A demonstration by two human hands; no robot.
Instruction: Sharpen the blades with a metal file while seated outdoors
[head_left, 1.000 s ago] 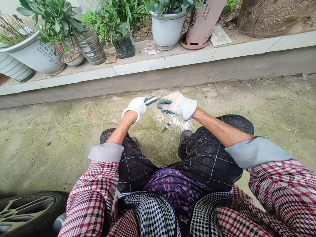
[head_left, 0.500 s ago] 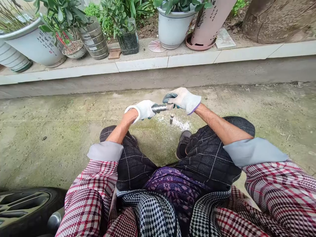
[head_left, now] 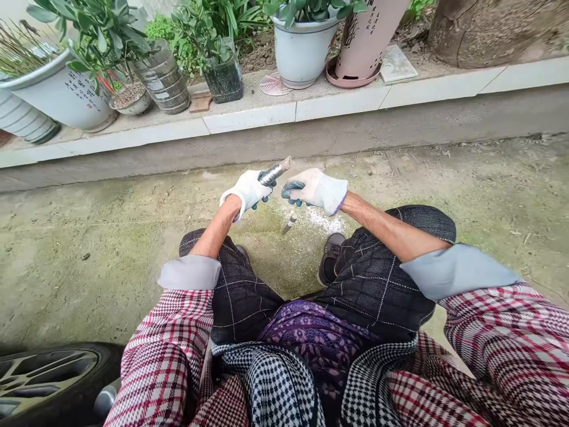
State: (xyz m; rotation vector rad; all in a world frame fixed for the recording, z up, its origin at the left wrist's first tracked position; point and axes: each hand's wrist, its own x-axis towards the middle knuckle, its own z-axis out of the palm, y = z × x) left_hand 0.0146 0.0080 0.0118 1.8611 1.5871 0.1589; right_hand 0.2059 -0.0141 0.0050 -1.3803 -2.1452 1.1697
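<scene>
I squat on a concrete floor with white work gloves on both hands. My left hand (head_left: 246, 188) grips a ribbed grey metal bar (head_left: 274, 172) whose free end tilts up and to the right. My right hand (head_left: 316, 190) is curled just right of that bar, fingers closed. Below its fingertips a short metal pin (head_left: 290, 223) slants down toward the floor; its top is hidden by the glove, and it seems held by this hand. A patch of white dust (head_left: 326, 222) lies on the concrete beside the pin's tip.
My knees and a dark shoe (head_left: 329, 256) sit just behind the pin. A raised tiled ledge (head_left: 338, 102) runs across the back with several potted plants, such as a white pot (head_left: 301, 54). A car tyre (head_left: 48, 379) is at the lower left.
Half a second ago the bar lay level against my right hand with the pin upright. Now my left hand has raised the bar's end, and the pin leans to the left.
</scene>
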